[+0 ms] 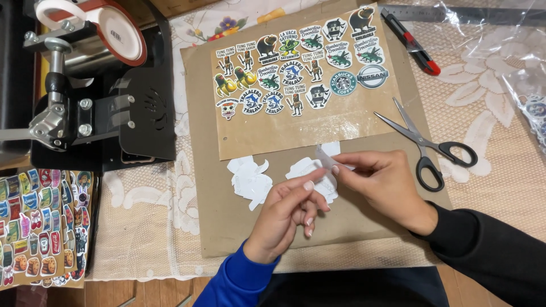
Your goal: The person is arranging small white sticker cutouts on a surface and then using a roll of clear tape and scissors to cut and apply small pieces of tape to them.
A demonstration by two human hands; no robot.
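My left hand [290,213], in a blue sleeve, and my right hand [384,185], in a black sleeve, meet over a brown cardboard sheet [222,222]. Together their fingertips pinch a small white sticker piece [323,158], its thin backing lifting away at the top. Just under the hands lie several white paper scraps [250,181]. Farther up the cardboard lies a clear film [296,122] covered with several rows of round and cut-out cartoon stickers [293,71].
Black-handled scissors [429,149] lie open right of my right hand. A red and black utility knife [410,41] and a metal ruler [460,14] sit at the top right. A black heat press [96,79] stands at left, above another sticker sheet [40,224]. A lace tablecloth [495,119] covers the table.
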